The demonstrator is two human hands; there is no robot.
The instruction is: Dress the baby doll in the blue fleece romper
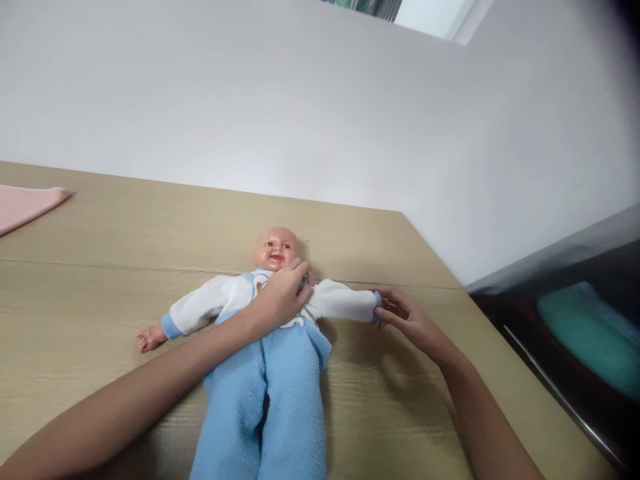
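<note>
A baby doll (pixel 277 248) lies on its back on the wooden table, head toward the wall and arms spread. It wears a white top (pixel 203 303) with blue cuffs and fluffy blue trousers (pixel 295 400). My left hand (pixel 285 290) reaches across its chest, fingers curled closed on the top near the shoulder at the right of the view. At the end of that arm, my right hand (pixel 405 320) has thumb and fingers around the blue cuff of the sleeve (pixel 345 300). The doll's other hand (pixel 150 338) rests on the table.
A pink cloth (pixel 30 205) lies at the left edge of the table (pixel 100 233), which has a seam across it. The pale wall (pixel 225 100) stands behind. Beyond the table's right edge is a dark area with a blurred teal item (pixel 590 340).
</note>
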